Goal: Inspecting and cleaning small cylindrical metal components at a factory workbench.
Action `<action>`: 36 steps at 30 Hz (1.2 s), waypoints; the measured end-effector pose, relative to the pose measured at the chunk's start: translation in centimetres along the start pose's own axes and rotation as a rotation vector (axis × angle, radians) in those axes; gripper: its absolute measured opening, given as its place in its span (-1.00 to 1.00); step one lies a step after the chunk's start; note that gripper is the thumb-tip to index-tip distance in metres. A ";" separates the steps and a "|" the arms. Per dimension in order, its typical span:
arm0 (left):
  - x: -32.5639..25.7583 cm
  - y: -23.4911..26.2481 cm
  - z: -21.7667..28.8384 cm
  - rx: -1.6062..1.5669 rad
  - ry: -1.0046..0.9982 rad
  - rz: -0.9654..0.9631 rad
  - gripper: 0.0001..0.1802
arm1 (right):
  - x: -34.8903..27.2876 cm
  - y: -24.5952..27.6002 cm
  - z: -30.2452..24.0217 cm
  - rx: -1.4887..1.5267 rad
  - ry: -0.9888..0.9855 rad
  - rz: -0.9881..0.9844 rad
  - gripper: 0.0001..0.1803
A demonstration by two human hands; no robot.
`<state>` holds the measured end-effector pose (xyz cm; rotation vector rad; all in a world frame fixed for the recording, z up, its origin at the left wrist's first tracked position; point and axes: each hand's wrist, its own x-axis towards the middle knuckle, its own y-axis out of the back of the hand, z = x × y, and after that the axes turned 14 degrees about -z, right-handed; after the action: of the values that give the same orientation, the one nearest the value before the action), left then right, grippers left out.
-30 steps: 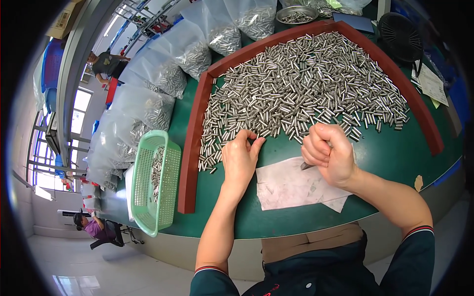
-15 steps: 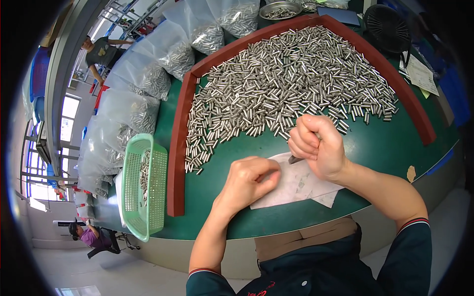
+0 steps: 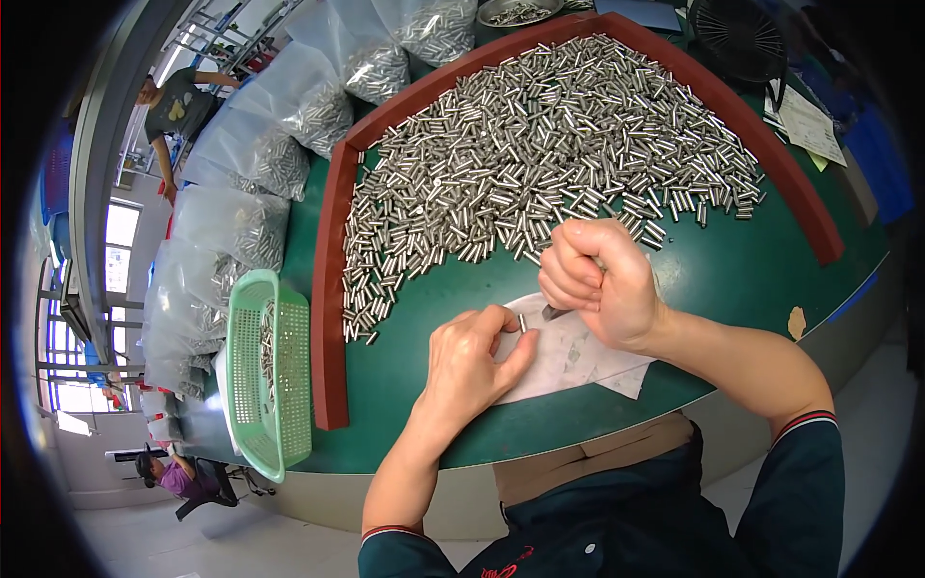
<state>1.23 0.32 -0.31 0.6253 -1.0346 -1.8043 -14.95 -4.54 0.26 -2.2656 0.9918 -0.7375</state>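
Between the thumb and fingertips of my left hand [image 3: 466,358] a short silver metal pin [image 3: 523,325] shows, held above the paper. My right hand [image 3: 609,289] makes a fist just to the right, and a dark tip [image 3: 552,313] of something sticks out of it toward the pin. What that is stays mostly hidden in the fist. Both hands hover over a white, smudged sheet of paper [image 3: 602,362] on the green table. A wide pile of similar metal pins [image 3: 559,144] spreads beyond my hands.
A dark red frame [image 3: 332,289] borders the pile. On the left stand a green plastic basket [image 3: 297,376] with pins inside and several clear bags [image 3: 236,226] of pins. A metal bowl [image 3: 520,12] and a black fan [image 3: 737,39] sit at the back. Two people are farther off.
My left fingers have turned and spread a little, so the pin between them now shows. My right fist has shifted slightly left. The whole view has moved a little.
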 end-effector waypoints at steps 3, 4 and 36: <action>-0.2 0.1 0.0 -0.053 0.017 -0.019 -0.85 | 0.0 -0.1 0.1 0.015 -0.022 -0.024 -0.58; -0.3 0.1 0.0 -0.076 0.014 -0.027 -0.88 | 0.0 -0.1 0.1 0.017 -0.020 -0.020 -0.58; -0.5 2.5 -1.3 -1.515 0.194 -0.110 -0.92 | -0.5 -0.6 1.0 -0.078 -0.059 -0.062 -0.57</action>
<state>3.57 -0.24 1.15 -0.1213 0.6113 -1.9727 -14.28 -3.57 -0.13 -2.3802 0.9414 -0.6641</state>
